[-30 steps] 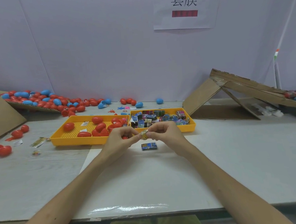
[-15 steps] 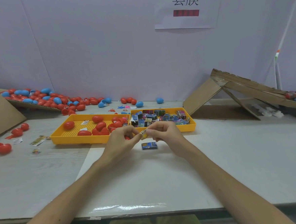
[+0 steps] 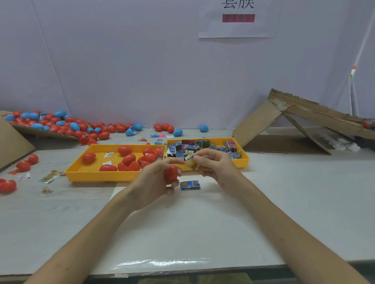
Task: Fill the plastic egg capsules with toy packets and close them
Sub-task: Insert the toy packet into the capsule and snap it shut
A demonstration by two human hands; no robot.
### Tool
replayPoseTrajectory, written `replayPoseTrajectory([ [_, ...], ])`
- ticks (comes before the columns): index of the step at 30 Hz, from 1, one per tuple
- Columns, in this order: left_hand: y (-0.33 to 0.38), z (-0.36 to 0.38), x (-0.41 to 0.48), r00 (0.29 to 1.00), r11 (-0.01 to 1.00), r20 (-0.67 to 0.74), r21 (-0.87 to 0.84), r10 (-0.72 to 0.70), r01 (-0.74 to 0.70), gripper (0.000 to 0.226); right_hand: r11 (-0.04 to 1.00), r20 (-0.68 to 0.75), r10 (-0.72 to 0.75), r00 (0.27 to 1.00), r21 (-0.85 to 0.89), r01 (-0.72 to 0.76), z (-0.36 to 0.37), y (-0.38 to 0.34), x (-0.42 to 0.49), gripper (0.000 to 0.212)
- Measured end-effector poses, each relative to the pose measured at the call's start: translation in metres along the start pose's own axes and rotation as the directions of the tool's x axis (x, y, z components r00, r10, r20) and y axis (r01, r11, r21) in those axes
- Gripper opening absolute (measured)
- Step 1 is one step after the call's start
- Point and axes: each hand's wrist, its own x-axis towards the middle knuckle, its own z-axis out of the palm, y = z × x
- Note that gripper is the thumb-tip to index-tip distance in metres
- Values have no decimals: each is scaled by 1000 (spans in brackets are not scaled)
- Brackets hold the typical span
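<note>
Red egg (image 3: 171, 173): cupped in left hand (image 3: 154, 182) above the table; likely light, smooth, slippery; best held round its middle; packet (image 3: 189, 159): pinched by right hand (image 3: 215, 165), probably soft, crushable.

Mid-frame, two trays sit side by side on the table (image 3: 297, 200): the left tray (image 3: 91, 176) holds egg capsules (image 3: 129, 160), the right tray (image 3: 242, 162) toy packets (image 3: 203, 143). Just below lies a single packet (image 3: 190, 184). A capsule heap (image 3: 54, 125) lies far left; folded cardboard (image 3: 258, 120) stands right.
</note>
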Motion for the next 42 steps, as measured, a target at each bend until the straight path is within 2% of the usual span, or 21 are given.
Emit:
replayPoseTrajectory([
  [3,-1,-3,1,1000,997,-6,-77,10,-10,35,1000,-30,12,999,8,-12,-1,-1,1,13],
  [9,-3,-7,2,995,997,-82,-41,54,-58,34,1000,-30,17,999,-7,-18,-1,0,1,16],
  [14,-3,-6,0,995,997,-61,43,72,-70,41,1000,-37,11,999,-19,-12,-2,0,2,15],
  [19,-4,-4,-1,995,996,-62,39,84,-81,42,996,13,-22,1000,-86,23,0,2,-1,21],
  [28,-4,-3,0,992,992,-83,87,98,-91,43,986,31,-51,998,-156,55,0,3,-1,16],
  [35,-6,-3,1,994,995,-75,66,79,-74,23,958,-13,-167,986,-239,159,1,2,-1,23],
  [39,-6,-3,1,994,996,-75,55,76,-72,16,953,34,-168,985,-252,171,2,1,-3,26],
  [42,-6,-2,1,992,995,-92,59,91,-86,18,951,92,-157,983,-256,176,4,1,-4,23],
])
